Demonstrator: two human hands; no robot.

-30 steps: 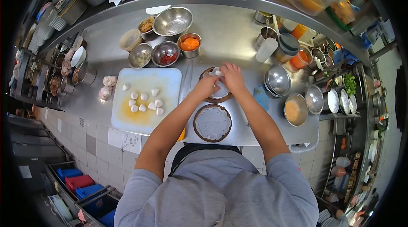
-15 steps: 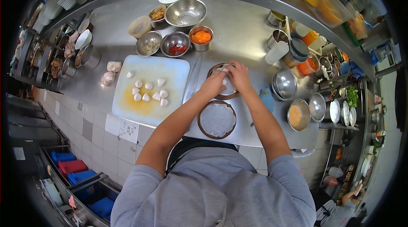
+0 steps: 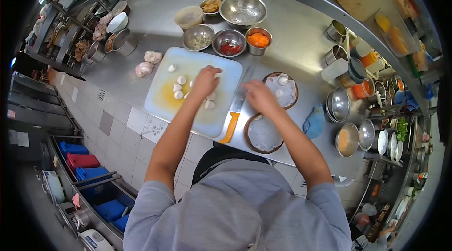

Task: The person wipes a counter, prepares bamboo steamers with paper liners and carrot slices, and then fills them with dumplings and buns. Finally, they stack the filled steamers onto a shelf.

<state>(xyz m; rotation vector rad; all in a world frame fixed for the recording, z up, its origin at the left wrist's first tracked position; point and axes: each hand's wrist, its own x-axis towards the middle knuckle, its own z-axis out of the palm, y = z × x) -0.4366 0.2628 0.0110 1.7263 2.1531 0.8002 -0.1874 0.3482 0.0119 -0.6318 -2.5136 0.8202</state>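
Note:
Over the right part of the white cutting board [image 3: 160,105], my left hand [image 3: 207,80] reaches among several white dough balls [image 3: 181,80]; its fingers are bent, and their grip is unclear. My right hand [image 3: 258,95] hovers between the board and the steamers, fingers apart, holding nothing. Two white balls [image 3: 282,79] sit in the far paper-lined round steamer [image 3: 294,103]. The near lined steamer [image 3: 263,134] is partly behind my right forearm. A cleaver with a yellow handle [image 3: 230,127] lies between the board and the near steamer.
Metal bowls with red pieces [image 3: 229,44], orange yolks [image 3: 258,40] and pale bits [image 3: 198,38] stand behind the board. A blue cloth [image 3: 314,122] and more bowls [image 3: 338,104] are at the right. Meat pieces [image 3: 144,68] lie left of the board.
Both hands have left the far steamer. My left hand moved left over the board, and my right hand drew back left of the steamer. The view shifted, uncovering the cleaver.

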